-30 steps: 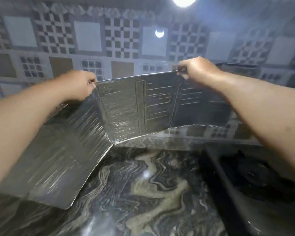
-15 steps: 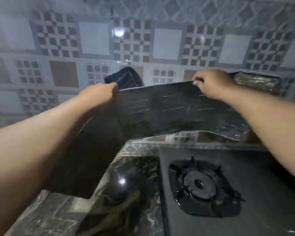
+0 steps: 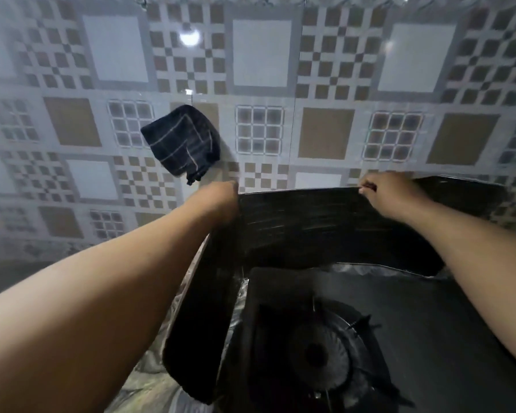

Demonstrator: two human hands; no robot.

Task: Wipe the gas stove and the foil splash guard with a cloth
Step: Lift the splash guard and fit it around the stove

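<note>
The folding foil splash guard [image 3: 307, 228] stands around the back and left side of the black gas stove [image 3: 429, 329]; it looks dark in this light. My left hand [image 3: 221, 198] grips its top edge at the left fold. My right hand [image 3: 385, 192] pinches the top edge further right. One burner [image 3: 325, 353] with its pan support shows below. A dark checked cloth [image 3: 182, 144] hangs on the tiled wall above my left hand, held by neither hand.
The patterned tile wall [image 3: 262, 55] rises right behind the guard. A marbled counter [image 3: 149, 380] shows at the lower left beside the guard's left wing.
Both hands have carried the guard to the right and lowered it around the stove. The view has shifted so the burner sits lower and the hanging cloth is fully visible.
</note>
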